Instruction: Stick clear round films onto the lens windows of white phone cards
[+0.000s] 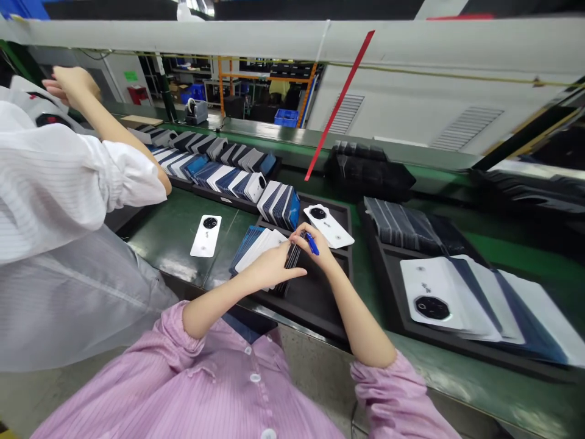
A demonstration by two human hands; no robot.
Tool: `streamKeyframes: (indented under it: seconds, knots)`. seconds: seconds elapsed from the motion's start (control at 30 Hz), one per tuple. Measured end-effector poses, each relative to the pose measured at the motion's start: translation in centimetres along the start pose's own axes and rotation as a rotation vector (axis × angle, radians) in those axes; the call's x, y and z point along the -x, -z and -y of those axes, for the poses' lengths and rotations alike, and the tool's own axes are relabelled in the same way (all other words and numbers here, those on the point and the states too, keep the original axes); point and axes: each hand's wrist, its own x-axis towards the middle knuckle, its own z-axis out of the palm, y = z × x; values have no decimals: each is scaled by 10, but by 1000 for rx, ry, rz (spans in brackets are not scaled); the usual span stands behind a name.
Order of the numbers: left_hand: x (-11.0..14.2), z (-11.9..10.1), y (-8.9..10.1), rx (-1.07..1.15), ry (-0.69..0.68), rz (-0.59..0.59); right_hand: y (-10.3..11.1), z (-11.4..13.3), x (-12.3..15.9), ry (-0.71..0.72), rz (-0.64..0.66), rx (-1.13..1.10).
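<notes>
My left hand (269, 267) is closed around a stack of thin phone back covers (262, 244) standing on edge in a black tray (315, 299). My right hand (315, 245) pinches a blue pen (312, 244) and rests against the same stack from the right. One white back cover with a round black camera ring (328, 225) lies flat in the tray just behind my right hand. Another row of blue and white covers (280, 204) leans upright behind the stack.
A single white cover (206, 235) lies on the green conveyor belt (178, 231) to the left. A co-worker in a white coat (55, 183) stands at left with an arm raised. More trays of covers sit at right (457, 292) and along the belt (214, 164).
</notes>
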Motion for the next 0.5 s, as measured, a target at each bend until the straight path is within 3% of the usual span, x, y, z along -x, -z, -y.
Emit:
streamKeyframes:
  seconds: [0.2,0.4,0.5]
  knots:
    - [3,-5,-17,-286,116,6,-24,-2,5,20,-51,105]
    - [-2,-7,-23,-440,208,-87,-6,14,8,-5,-221,285]
    - [-1,-4,-30,-482,221,-184,-6,38,-3,-3,-171,368]
